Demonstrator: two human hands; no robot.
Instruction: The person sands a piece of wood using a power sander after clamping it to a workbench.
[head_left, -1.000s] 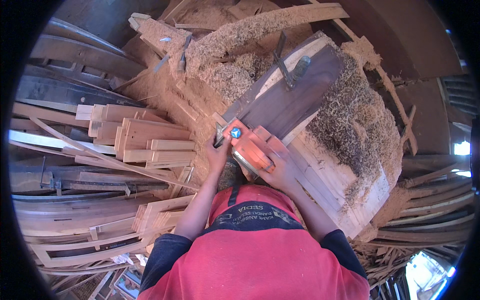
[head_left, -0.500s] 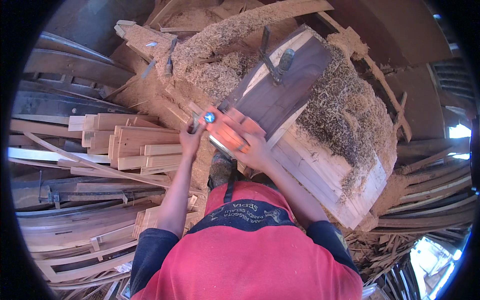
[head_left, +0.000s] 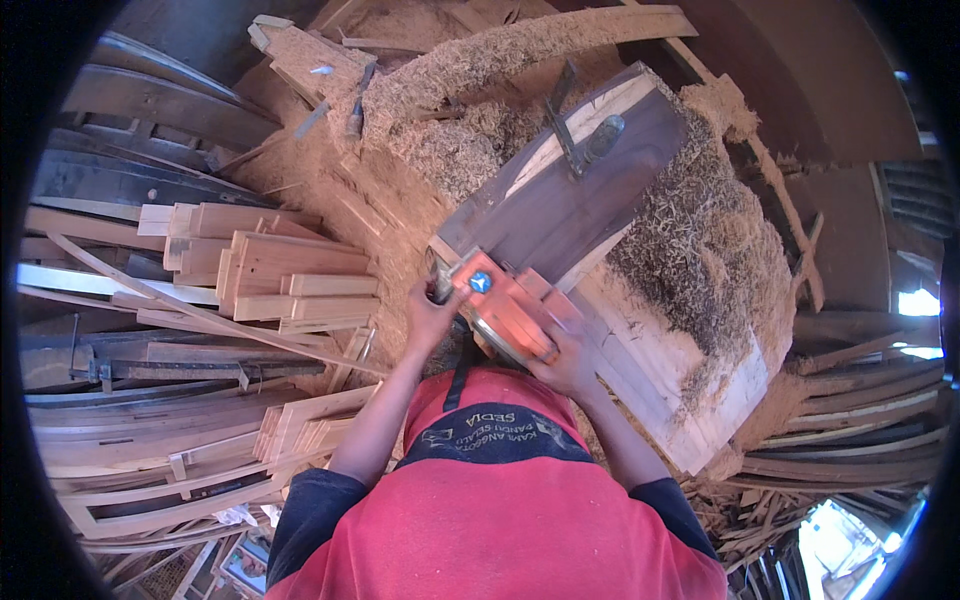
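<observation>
My right hand (head_left: pixel 566 352) is wrapped round the rear handle of an orange electric planer (head_left: pixel 515 308) with a blue knob at its front. At the planer's front end, my left hand (head_left: pixel 430 315) is closed, its thumb by the knob; its fingertips are partly hidden. The planer lies over the near end of a dark brown wooden board (head_left: pixel 560 205) with pale edges. A metal clamp (head_left: pixel 567 135) with a rounded grip sits across the board's far part. Beneath and to the right is a wide pale plank (head_left: pixel 655 350).
Heaps of wood shavings (head_left: pixel 700 215) lie along the board's right side and behind it. Stacked cut planks (head_left: pixel 300 270) stand at the left, with long curved boards (head_left: pixel 140 460) below. A chisel-like tool (head_left: pixel 358 105) rests at the back left. Thin strips (head_left: pixel 860 410) are piled at the right.
Both hands and the planer have shifted right and toward me in the picture. The board and surroundings also appear slightly shifted as the view moves.
</observation>
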